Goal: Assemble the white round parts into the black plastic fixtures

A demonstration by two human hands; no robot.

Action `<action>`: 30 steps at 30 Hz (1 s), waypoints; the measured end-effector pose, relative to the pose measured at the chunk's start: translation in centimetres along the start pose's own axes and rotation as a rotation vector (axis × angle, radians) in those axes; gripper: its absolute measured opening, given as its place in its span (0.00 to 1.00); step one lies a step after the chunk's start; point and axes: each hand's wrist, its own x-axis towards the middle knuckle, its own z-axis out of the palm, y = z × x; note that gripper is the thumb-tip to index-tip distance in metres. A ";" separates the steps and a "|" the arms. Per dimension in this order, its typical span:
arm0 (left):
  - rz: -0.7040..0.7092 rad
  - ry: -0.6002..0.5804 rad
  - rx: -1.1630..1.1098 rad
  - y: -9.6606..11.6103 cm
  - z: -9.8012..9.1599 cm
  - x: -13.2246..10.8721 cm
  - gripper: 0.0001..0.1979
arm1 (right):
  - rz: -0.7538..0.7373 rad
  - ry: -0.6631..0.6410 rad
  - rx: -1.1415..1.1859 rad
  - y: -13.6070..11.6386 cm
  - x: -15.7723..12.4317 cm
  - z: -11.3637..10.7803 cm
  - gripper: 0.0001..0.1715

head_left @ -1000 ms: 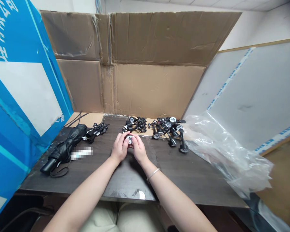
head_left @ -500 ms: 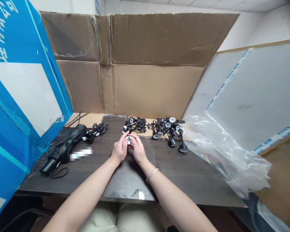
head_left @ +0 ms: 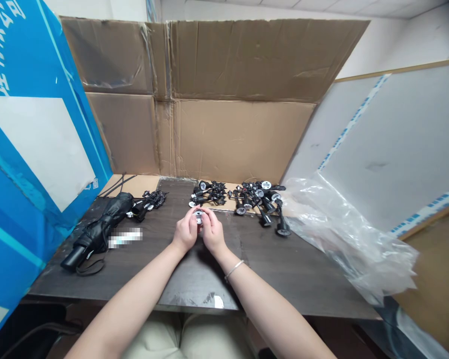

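Pale disc-faced piece held two-handed, centre of table

Through the head camera I am seeing both hands meeting over the middle of the dark table (head_left: 303,284). The left hand (head_left: 185,230) and the right hand (head_left: 212,231) are pinching a small piece with a pale round face (head_left: 199,217) between them, thumbs on the near side, fingers curling round the far side. The fingers are hiding its body, so I am not able to tell what lies behind the face.

Handling (judgement): I am reckoning it light and stiff, probably smooth plastic, perhaps a little slippery on the face. I am favouring a hold at the rim from both sides, sparing the face itself.

Surroundings: just beyond the hands, a cluster of black flared fittings (head_left: 213,192) is lying; a larger pile of flared fittings (head_left: 262,199) is sitting to its right, tangling being the likely nuisance. To the left, a black wired bundle (head_left: 149,203) is lying beside a folded umbrella (head_left: 103,224). A clear plastic sheet (head_left: 344,239) is spreading over the right side. A cardboard panel (head_left: 243,139) is closing off the far side.
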 end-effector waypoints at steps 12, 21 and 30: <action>-0.032 0.002 -0.002 0.3 0.4 0.1 0.18 | -0.067 0.019 -0.118 -0.2 0.0 0.1 0.18; -0.088 0.053 -0.140 1.1 0.2 -0.1 0.19 | -0.039 0.056 -0.011 0.3 -0.6 0.9 0.18; -0.081 0.070 -0.081 1.5 0.5 0.1 0.17 | -0.138 0.118 -0.144 0.0 -0.3 0.9 0.16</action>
